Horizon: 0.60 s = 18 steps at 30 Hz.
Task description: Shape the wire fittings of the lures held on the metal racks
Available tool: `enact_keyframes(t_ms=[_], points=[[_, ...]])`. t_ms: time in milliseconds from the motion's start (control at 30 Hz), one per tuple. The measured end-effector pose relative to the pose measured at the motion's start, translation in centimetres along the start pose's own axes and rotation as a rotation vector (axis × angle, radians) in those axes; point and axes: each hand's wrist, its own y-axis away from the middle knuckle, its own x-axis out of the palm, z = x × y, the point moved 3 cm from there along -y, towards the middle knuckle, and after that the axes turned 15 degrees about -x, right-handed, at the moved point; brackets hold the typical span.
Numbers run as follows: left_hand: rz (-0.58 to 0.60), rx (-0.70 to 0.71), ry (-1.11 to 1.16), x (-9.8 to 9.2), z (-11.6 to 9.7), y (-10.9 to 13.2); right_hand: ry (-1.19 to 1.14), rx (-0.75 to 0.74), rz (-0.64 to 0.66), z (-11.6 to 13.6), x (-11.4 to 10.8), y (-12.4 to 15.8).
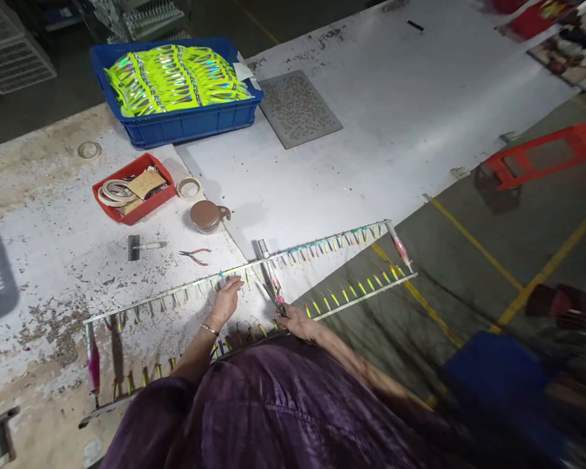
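Observation:
A long rack of two rails point(322, 245) joined by pinkish posts lies slantwise across the table edge, with rows of small yellow-green fishing lures point(335, 299) hanging or standing along both rails. My left hand point(225, 301) is at the far rail, fingers closed together near the hanging lures; what they pinch is too small to make out. Beside the middle post point(273, 279), my right hand point(296, 321) wraps round a slim dark metal tool point(268, 291), its tip slanting toward the far rail. The tool's handle is mostly hidden by the fingers.
A blue crate point(195, 124) of yellow-green lures stands at the back. Nearer are a red tray point(146, 212) with tape rolls, a brown-lidded cup point(206, 216), pliers point(195, 255) and a scraper point(135, 247). A grey board point(297, 107) lies behind; an orange stool point(547, 156) stands right.

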Motion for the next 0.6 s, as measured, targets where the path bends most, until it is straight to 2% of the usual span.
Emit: enact_keyframes(t_ms=[133,200,400,500,600], points=[[-0.138,-0.093,-0.046,-0.9,-0.3,1.2,0.006,0.004,-0.02,-0.1,0.3,-0.2],[-0.169,-0.125,-0.085,-1.0,-0.7,1.4,-0.008,0.012,-0.013,-0.1,0.8,-0.4],[-0.033,-0.07,-0.232,-0.3,-2.4,-0.1,-0.082,0.031,0.064,0.4,2.7,-0.7],[0.048,-0.022,-0.284,-0.3,-3.1,-1.7,-0.093,0.022,0.058,0.6,2.8,-0.6],[0.116,0.029,-0.232,-0.7,-3.6,-3.0,-0.094,0.006,0.029,0.8,2.5,-0.7]])
